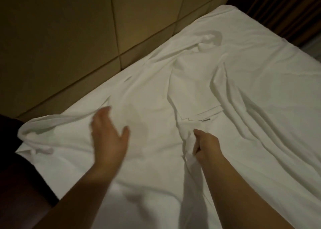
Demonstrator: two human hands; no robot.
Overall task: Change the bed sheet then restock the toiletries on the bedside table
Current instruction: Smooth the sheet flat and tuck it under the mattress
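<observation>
1. White bed sheet lies rumpled across the bed, with a folded section and a small label near its middle.
2. Right hand pinches a gathered ridge of the sheet, fingers curled round the fabric.
3. Left hand is spread wide, fingers straight, over the sheet near its bunched left edge; blurred, contact unclear.
4. Padded tan headboard runs along the bed's far-left side.

1. A padded headboard in tan panels with stitched seams fills the upper left.
2. Dark vertically ribbed curtains occupy the upper right corner.
3. Dark flooring lies at lower left.
4. Lighting is dim and warm.
</observation>
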